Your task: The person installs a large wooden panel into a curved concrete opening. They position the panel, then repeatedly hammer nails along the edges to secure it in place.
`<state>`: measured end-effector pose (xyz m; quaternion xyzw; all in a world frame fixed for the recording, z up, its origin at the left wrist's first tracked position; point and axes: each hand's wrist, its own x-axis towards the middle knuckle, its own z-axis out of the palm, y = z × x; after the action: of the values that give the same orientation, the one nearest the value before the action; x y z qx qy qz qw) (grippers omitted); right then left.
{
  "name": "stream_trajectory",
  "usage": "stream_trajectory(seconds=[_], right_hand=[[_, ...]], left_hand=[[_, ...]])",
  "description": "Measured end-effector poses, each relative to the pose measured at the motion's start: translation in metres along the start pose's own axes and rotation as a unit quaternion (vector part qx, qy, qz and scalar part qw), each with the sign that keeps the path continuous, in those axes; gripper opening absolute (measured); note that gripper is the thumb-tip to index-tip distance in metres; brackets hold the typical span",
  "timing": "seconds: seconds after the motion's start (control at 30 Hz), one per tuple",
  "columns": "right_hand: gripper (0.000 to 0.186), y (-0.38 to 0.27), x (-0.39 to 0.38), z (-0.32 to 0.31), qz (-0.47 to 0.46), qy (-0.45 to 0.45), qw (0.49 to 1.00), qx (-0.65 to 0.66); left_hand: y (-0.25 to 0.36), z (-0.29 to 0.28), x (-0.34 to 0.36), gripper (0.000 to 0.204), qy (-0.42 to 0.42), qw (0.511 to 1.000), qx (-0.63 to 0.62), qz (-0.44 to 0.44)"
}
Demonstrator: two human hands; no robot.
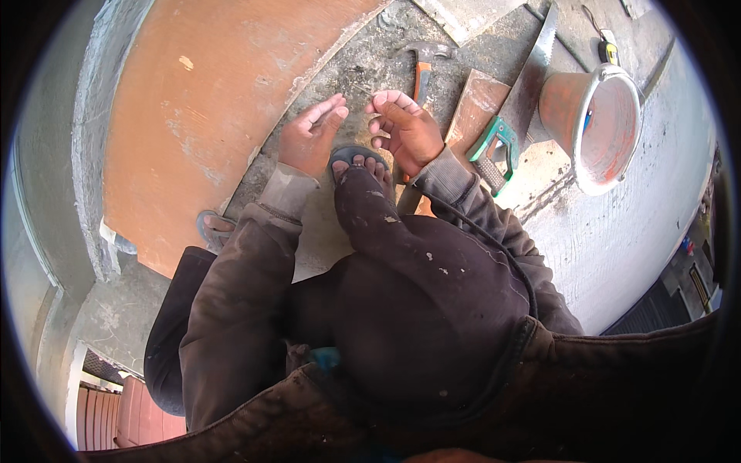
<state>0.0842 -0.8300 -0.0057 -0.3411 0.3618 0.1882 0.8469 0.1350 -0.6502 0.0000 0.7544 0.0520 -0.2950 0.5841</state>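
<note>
My left hand [309, 140] is raised over the floor by the orange board [208, 100], its thumb close against its bent fingers. Anything between those fingertips is too small to make out. Facing it, my right hand [409, 133] has curled fingers, with thumb and forefinger brought together. A thin pale sliver shows by the right fingertips, but its kind is unclear. Just beyond the right hand lies a claw hammer [422, 73] with an orange and black handle. My sandalled foot [361, 160] is below and between both hands.
A handsaw [529, 81] with a green handle [494, 154] lies across a reddish-brown board piece [477, 108] to the right. Beside it is a tipped orange bucket [563, 108] with a pale crusted rim. A tape measure [608, 51] lies at the far right. A wall [50, 208] stands left.
</note>
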Motion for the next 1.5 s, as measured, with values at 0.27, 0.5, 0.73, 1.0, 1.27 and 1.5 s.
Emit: stream_trajectory(seconds=[0.27, 0.5, 0.73, 1.0, 1.27, 1.5], right_hand=[[0.012, 0.025, 0.001, 0.012, 0.054, 0.006, 0.996, -0.07], [0.02, 0.03, 0.005, 0.022, 0.011, 0.032, 0.968, -0.25], [0.064, 0.014, -0.026, -0.044, -0.249, 0.122, 0.606, -0.745], [0.087, 0.042, -0.024, -0.069, -0.121, 0.184, 0.696, -0.683], [0.069, 0.024, -0.026, -0.086, -0.121, 0.303, 0.789, -0.52], [0.041, -0.022, -0.055, 0.039, -0.205, 0.057, 0.879, -0.426]], left_hand=[[-0.035, 0.021, -0.022, 0.032, 0.036, 0.969, -0.238, -0.053], [-0.043, 0.004, -0.02, 0.027, 0.135, 0.961, -0.237, -0.036], [-0.11, -0.148, -0.024, 0.027, 0.25, 0.962, -0.108, -0.004], [-0.133, -0.152, -0.053, 0.025, 0.229, 0.972, -0.008, -0.054], [-0.146, -0.169, -0.072, 0.027, 0.244, 0.967, 0.031, -0.069], [-0.148, -0.169, -0.089, 0.032, 0.252, 0.951, 0.149, -0.104]])
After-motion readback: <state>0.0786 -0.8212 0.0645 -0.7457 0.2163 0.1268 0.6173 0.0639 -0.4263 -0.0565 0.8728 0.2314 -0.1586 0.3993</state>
